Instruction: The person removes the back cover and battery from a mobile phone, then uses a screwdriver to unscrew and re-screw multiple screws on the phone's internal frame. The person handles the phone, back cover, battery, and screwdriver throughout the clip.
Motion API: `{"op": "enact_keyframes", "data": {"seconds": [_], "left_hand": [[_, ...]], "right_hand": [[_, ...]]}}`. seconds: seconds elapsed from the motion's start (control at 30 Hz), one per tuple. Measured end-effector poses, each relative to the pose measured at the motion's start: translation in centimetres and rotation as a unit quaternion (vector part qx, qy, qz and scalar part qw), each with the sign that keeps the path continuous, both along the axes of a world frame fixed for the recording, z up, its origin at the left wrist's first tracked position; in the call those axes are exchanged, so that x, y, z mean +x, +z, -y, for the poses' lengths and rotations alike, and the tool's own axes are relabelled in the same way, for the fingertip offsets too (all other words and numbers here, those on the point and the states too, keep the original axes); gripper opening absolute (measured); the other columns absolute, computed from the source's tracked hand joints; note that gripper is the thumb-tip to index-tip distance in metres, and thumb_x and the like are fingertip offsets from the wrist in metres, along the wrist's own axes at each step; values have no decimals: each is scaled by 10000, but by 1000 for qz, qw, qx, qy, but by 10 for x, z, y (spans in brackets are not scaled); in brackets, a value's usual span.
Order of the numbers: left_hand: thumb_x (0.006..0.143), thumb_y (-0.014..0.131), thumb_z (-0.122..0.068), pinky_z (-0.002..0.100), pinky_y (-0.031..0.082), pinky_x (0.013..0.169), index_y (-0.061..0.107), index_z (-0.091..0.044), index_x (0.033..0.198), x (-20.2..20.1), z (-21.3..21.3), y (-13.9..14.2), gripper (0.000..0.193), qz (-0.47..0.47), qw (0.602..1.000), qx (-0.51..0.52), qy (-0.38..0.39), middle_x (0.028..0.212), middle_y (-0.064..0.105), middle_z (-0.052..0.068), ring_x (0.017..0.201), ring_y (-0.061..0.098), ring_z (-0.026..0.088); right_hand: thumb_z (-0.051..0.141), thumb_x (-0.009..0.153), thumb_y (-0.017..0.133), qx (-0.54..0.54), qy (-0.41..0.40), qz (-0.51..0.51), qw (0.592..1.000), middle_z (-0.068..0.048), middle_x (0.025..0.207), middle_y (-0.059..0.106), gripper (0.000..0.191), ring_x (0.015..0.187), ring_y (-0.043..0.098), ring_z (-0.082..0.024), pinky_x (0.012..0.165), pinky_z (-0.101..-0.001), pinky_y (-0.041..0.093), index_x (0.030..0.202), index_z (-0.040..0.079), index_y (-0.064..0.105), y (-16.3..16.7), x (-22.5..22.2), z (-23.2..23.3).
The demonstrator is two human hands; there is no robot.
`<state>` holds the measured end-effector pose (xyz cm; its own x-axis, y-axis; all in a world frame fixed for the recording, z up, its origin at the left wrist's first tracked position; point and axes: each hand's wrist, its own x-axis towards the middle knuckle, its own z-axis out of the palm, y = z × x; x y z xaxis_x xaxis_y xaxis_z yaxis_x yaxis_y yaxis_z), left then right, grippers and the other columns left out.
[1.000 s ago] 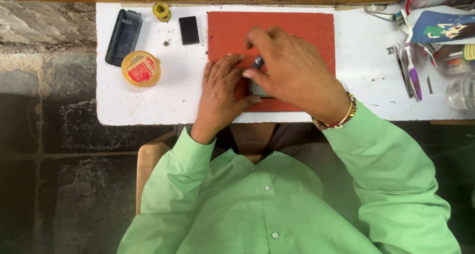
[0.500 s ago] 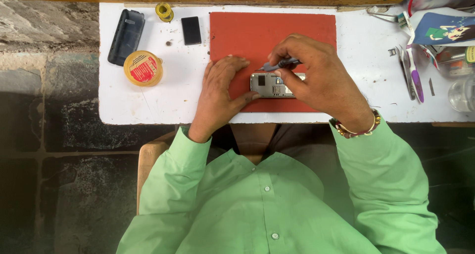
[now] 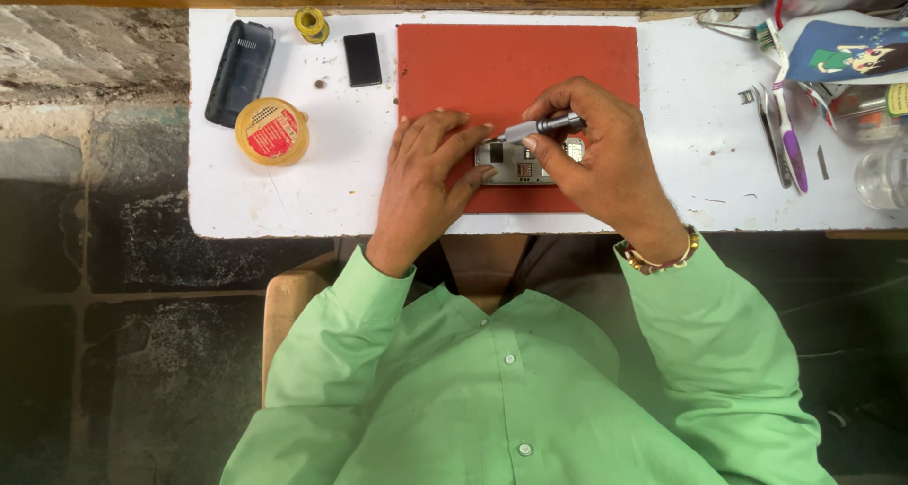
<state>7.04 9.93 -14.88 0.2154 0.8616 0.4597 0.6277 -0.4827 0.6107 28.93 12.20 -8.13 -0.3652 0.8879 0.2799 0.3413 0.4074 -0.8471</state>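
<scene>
So the small grey opened-up phone board (image 3: 515, 162) sits on the red rectangular rubber mat (image 3: 511, 60), near its front edge, on the white worktable (image 3: 284, 192). Left hand (image 3: 426, 168) lies flat with fingers spread, fingertips pinning the board's left end. Right hand (image 3: 596, 154) has fingers curled tight round a slim grey metal screwdriver (image 3: 544, 126), tip down on the board. A round yellow tin (image 3: 271, 131) sits off left.

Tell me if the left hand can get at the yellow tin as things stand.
Probably yes. The left hand rests on the opened phone at the red mat; the yellow tin sits to its left on the white table with only bare tabletop between them.
</scene>
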Motion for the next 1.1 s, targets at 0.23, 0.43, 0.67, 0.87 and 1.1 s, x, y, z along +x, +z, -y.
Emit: {"op": "enact_keyframes", "data": {"seconds": [0.23,0.43,0.67,0.87,1.1], "left_hand": [[975,767,-141,445,530,1030,721,-109,1062,-7,-1,-10,103,94,994,-56,20,1096,743,23,1019,690,260],[788,879,-311,461,468,996,708,-55,1138,-3,-3,-4,466,35,999,-32,22,1319,610,132,1169,599,329],[718,912,-431,474,410,1061,758,-134,1158,1,-3,-1,553,-34,998,-49,32,1422,561,92,1273,518,314],[709,912,-432,472,407,1059,763,-136,1156,0,-4,-7,557,-37,997,-53,32,1386,576,76,1251,526,303],[716,913,-417,467,410,1057,764,-140,1158,0,-4,-8,542,-37,998,-45,31,1376,583,70,1255,528,306]], "right_hand": [[-71,990,703,-1,30,-99,995,-85,1175,674,215,1123,690,-162,936,-282,615,1156,11,594,-8,0,10],[-53,966,717,31,-24,-7,999,-98,1104,679,243,1010,706,-169,866,-280,583,1175,-4,604,-8,-1,7],[-46,945,719,73,-14,52,996,-112,1113,683,247,1006,733,-206,859,-304,621,1164,-14,608,-5,-10,5],[-45,953,706,84,-1,70,994,-112,1127,669,241,994,733,-215,844,-304,629,1169,-5,607,1,-13,3],[-62,932,676,81,38,101,991,-134,1109,647,263,970,711,-258,817,-328,617,1169,-19,571,15,-19,-1]]}}
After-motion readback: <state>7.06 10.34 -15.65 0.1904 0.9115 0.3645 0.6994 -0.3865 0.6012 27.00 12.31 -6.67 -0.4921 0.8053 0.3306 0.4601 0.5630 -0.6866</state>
